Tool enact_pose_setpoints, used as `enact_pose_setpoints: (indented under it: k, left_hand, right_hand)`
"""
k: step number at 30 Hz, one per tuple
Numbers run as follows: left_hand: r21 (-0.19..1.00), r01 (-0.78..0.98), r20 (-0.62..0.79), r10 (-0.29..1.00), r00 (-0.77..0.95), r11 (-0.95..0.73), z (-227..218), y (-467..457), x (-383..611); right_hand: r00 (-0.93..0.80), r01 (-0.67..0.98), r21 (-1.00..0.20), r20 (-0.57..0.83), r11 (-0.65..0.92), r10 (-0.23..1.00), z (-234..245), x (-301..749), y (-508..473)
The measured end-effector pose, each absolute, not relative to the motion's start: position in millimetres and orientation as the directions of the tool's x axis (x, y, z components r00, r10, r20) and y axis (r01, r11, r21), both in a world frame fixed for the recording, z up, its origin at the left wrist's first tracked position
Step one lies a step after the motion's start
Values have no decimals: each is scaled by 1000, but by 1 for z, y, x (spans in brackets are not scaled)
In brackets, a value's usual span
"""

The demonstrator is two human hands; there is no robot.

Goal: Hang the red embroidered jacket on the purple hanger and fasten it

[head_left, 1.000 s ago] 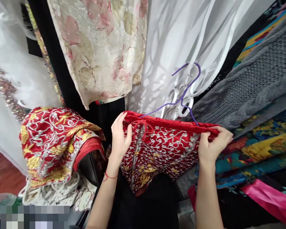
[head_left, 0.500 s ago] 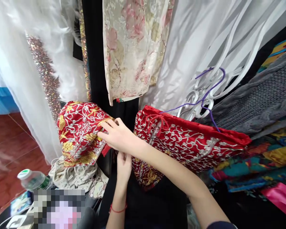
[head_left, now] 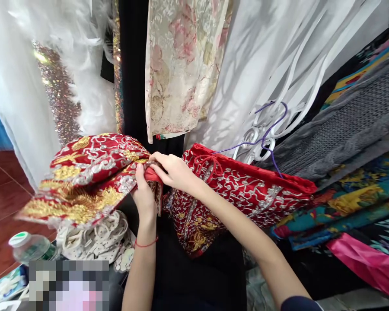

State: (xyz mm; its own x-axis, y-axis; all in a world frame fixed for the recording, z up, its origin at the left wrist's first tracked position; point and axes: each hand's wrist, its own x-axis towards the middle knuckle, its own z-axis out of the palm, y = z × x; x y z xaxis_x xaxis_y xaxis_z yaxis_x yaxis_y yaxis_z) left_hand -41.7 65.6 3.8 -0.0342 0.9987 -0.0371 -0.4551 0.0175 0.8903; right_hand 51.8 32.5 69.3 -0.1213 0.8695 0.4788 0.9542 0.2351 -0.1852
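Note:
My left hand, with a thin red cord at the wrist, is closed on a red embroidered cloth that spreads out to the left. Gold and silver stitching covers this cloth. My right hand pinches its gathered edge beside the left fingers, where some plain red lining shows. To the right lies a red embroidered skirt with a drawstring bow at its waistband, below my right forearm in part. A purple hanger rises from that waistband. Whether both red pieces are joined is hidden by my hands.
Floral cream fabric hangs ahead. White feathery and sequined garments hang at left, grey knitwear and colourful cloth at right. A white scrolled metal stand is behind the hanger. A bottle and bundled pale fabric sit lower left.
The embroidered cloth has swung out and spread further to the left. My left hand has come up beside the right one and both now grip its edge.

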Motion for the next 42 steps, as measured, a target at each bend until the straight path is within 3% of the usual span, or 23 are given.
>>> enact_pose_setpoints:
  k: [3,5,7,10,13,17,22,26,29,32,39,42]
  left_hand:
    - [945,-275,180,984,-5,-175,26,85,-38]
    - [914,-119,399,914,75,-389,38,97,-31]
    - [833,32,533,816,223,-553,49,106,-18]
    - [694,196,555,689,466,-693,66,118,10]
    - [511,337,501,592,631,-791,82,134,39]
    - [312,485,366,574,732,-817,101,164,71]
    - [270,432,264,498,826,-860,104,187,101]
    - [296,393,213,461,862,-871,72,176,116]
    - [409,278,173,374,911,-869,49,166,119]
    - [535,86,269,266,926,-840,44,165,117]
    - [564,-247,506,93,858,-788,55,165,116]
    - [567,-287,538,83,839,-772,64,161,113]
  right_hand:
    - [-56,948,-252,473,196,879,77,73,27]
    - [146,984,-164,492,-73,858,81,90,26]
    - [378,918,-100,508,-384,774,83,108,26]
    - [581,808,-171,394,-564,712,85,132,23]
    - [591,806,-245,292,-539,752,88,145,15]
    - [475,861,-296,177,-414,862,99,150,4]
    - [282,890,-363,-40,-276,959,113,151,7]
    - [541,806,-230,-85,-545,836,114,157,23]
    - [596,772,-187,-119,-607,794,111,170,32]
    - [519,813,-209,-167,-544,838,107,184,32]
    - [423,881,-256,48,-398,905,104,189,19]
    - [542,836,-164,99,-523,835,112,190,14]
